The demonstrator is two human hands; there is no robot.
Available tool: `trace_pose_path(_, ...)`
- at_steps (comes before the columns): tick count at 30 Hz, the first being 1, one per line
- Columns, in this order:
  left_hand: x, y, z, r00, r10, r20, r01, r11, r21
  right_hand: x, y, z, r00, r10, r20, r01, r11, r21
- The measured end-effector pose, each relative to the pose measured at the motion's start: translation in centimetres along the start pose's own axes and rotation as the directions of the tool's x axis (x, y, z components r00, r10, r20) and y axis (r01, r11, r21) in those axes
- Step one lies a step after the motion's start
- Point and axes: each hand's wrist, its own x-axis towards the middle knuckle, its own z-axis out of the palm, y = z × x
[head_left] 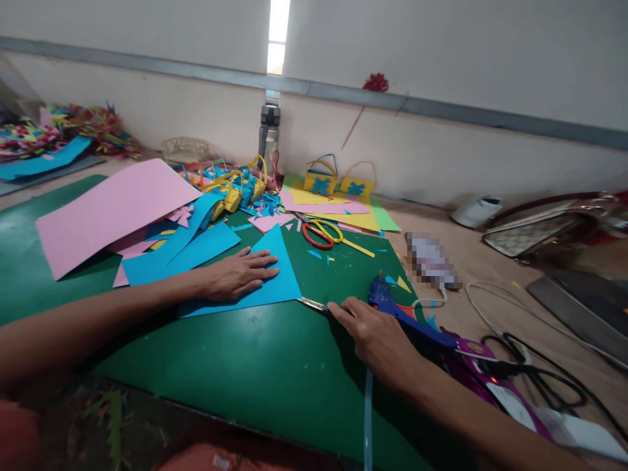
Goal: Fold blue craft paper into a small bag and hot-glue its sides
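Observation:
My left hand [240, 271] lies flat on a blue paper sheet [282, 281], fingers stretched out and pressing on it. The sheet rests on a green cutting mat [235, 366]. My right hand [375, 330] is closed around a utility knife [314, 305], its handle mostly hidden in the fingers. The knife's metal tip meets the right corner of the blue sheet. Just right of that hand lies a blue glue gun [409, 320], nozzle pointing away from me. Scissors [321, 234] with red and yellow handles lie beyond the sheet.
A large pink sheet [118, 216] covers the mat's left side. Small paper bags [235, 193] and scraps are heaped behind. Two yellow bags [321, 183] stand near a bottle [269, 134]. Cables [534, 373], a purple power strip [473, 347] and a glue stick [367, 418] lie right.

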Motion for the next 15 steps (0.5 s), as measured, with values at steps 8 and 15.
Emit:
trace_pose_path(8,0.07,0.11,-0.19,1.000,-0.019,0.003,0.019,1.000,0.002,-0.25,-0.16,0.43,1.000,-0.005,-0.028,0.006,1.000,0.016)
trace_pose_path(15,0.05,0.10,-0.19,1.000,-0.012,-0.012,0.012,1.000,0.003,0.07,-0.50,0.34,0.999,-0.022,-0.047,0.022,1.000,-0.002)
